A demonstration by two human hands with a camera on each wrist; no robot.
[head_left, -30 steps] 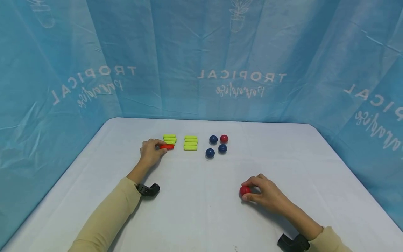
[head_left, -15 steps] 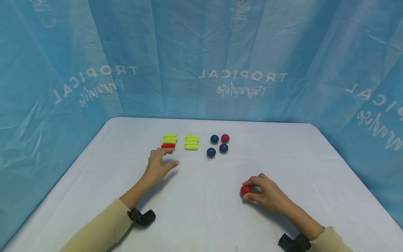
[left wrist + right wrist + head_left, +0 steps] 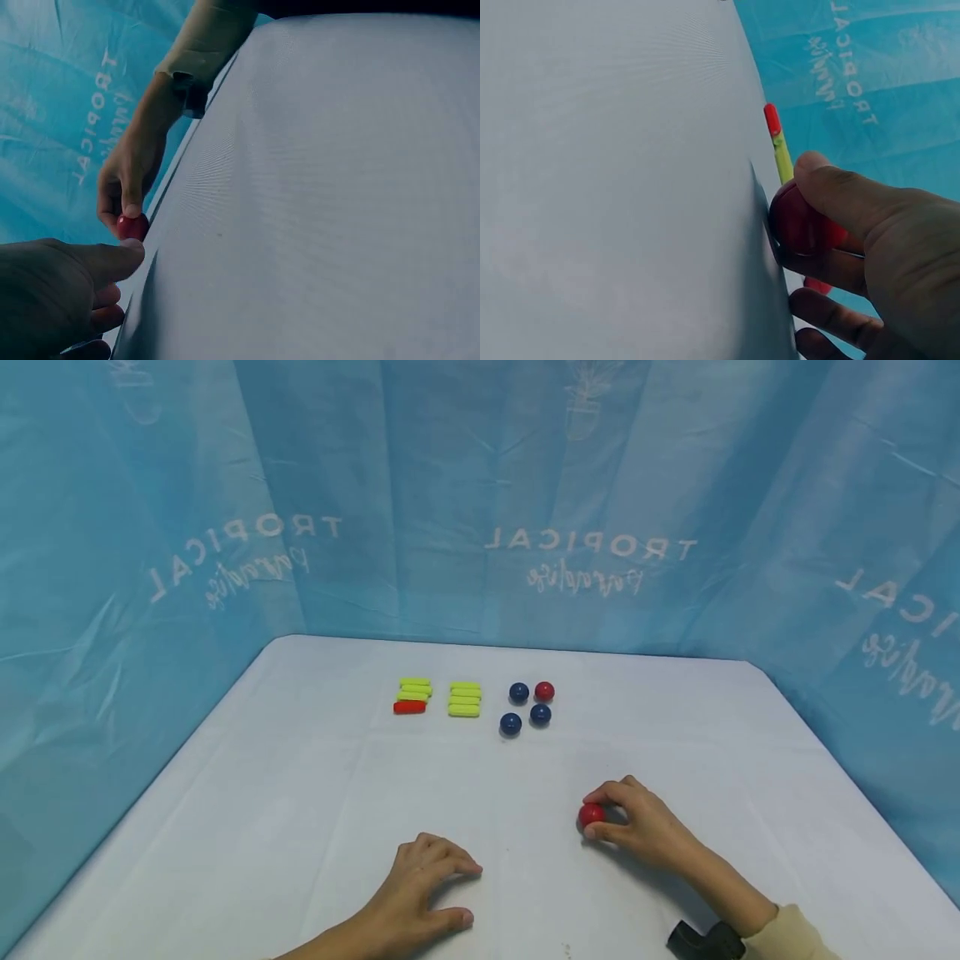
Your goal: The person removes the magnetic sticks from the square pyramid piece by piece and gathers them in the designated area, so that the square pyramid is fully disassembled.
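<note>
My right hand pinches a red ball between thumb and fingers, low over the white table; the right wrist view shows the same ball against the thumb. Nothing is in my left hand, which hovers near the front of the table, thumb and fingers spread apart. Farther back lies a red stick in front of several yellow-green sticks. A second group of yellow-green sticks lies side by side just right of them.
Dark blue balls and another red ball are grouped at the back, right of the sticks. The white table is enclosed by a blue printed curtain at its back and sides.
My left hand has let go of the red stick, leaving it by the yellow-green sticks, and has drawn back toward the front. The right hand keeps its pinch on the red ball.
</note>
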